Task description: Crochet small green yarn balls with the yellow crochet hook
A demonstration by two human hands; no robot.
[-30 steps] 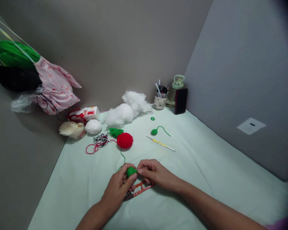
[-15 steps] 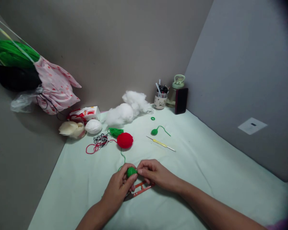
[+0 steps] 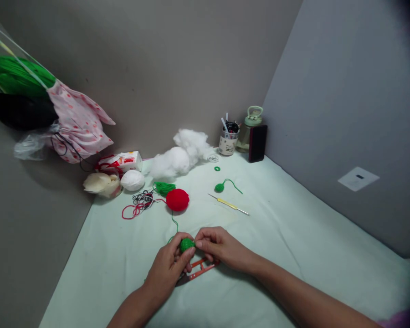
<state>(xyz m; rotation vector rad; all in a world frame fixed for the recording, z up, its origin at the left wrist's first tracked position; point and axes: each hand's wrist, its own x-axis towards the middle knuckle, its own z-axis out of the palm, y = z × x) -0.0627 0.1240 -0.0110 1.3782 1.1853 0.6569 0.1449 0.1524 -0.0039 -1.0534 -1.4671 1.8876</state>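
Observation:
My left hand (image 3: pixel 167 266) is closed around a small green crocheted piece (image 3: pixel 187 244), rounded in shape, with thumb and fingers on either side. At its right end, the thumb and fingertips of my right hand (image 3: pixel 217 246) pinch the narrow tip. A green yarn strand (image 3: pixel 175 223) runs from behind my left hand towards the red yarn ball (image 3: pixel 177 200). Below both hands lies an orange-handled tool (image 3: pixel 204 269), partly hidden by my fingers. Beyond my right hand is a yellow-handled crochet hook (image 3: pixel 227 203), with a smaller green crocheted piece (image 3: pixel 219 187) and its yarn tail behind it.
White stuffing (image 3: pixel 177 157) is heaped along the wall, beside a white yarn ball (image 3: pixel 132 181). Tangled yarn (image 3: pixel 141 202) and a green skein (image 3: pixel 164 188) lie left. A pen cup (image 3: pixel 228 142), bottle (image 3: pixel 253 119) and dark phone-like slab (image 3: pixel 258 143) stand in the corner. Bags (image 3: pixel 80 120) hang upper left.

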